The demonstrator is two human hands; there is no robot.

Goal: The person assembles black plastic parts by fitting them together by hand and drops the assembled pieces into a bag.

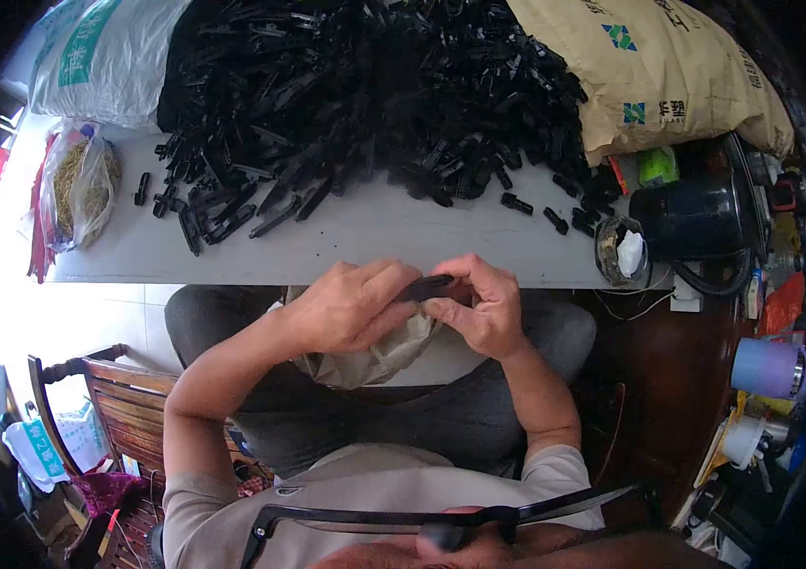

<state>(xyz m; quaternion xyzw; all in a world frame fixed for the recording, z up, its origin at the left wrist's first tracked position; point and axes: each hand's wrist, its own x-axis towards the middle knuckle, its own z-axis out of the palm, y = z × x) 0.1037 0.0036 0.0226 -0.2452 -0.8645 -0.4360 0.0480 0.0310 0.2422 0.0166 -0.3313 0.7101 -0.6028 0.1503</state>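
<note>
Just in front of the table's near edge, my left hand (351, 305) and my right hand (484, 311) meet around a slim black plastic piece (427, 287). The fingers of both are closed on it, and parts of it are hidden behind them. Below the hands, a beige bag (370, 365) lies over my lap. A big heap of similar black plastic pieces (374, 85) covers the far part of the grey table (327, 254). Several loose ones are scattered at the heap's near side.
A white sack (113, 71) stands at the back left, a tan sack (659, 71) at the back right. On the left lies a clear bag with small yellowish parts (80, 190). A jar (620, 251) and a black container (692, 218) are right. A wooden chair (123, 408) stands left.
</note>
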